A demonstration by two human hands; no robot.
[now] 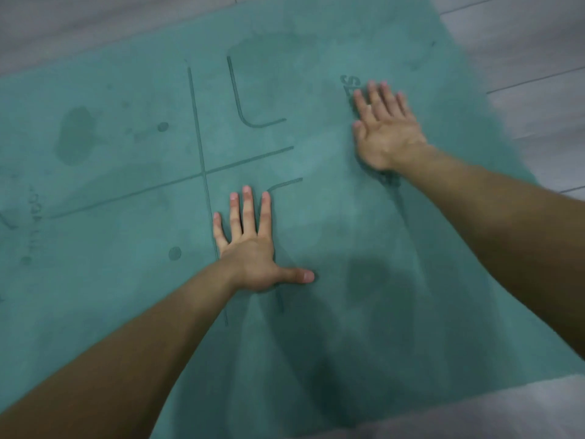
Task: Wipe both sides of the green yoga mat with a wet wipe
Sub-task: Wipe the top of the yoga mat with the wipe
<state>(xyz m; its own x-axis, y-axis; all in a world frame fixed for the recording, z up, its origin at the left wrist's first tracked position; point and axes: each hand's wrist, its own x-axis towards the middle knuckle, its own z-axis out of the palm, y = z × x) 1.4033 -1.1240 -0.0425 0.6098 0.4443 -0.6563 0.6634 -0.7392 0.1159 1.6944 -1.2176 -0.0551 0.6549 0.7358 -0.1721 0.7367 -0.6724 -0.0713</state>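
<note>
Grey plank flooring showed beyond the far edge of the green yoga mat, which lay spread flat on it and filled most of the view from the head camera. Toward the left of the mat sat a dark oval patch and two small dark dots. Beside them, thin printed guide lines crossed one another near the middle. Just right of that crossing, the left hand rested palm down on the mat, its fingers straight and spread wide, the thumb stretched out sideways to the right, holding nothing. Farther right and farther from the person, the right hand also lay flat on the mat, slightly blurred, its fingers straight and close together, partly covering some dark printed lettering. Whether anything lay under that palm could not be told. Both bare forearms reached in from the lower edge. More grey floor appeared past the mat's right edge.
</note>
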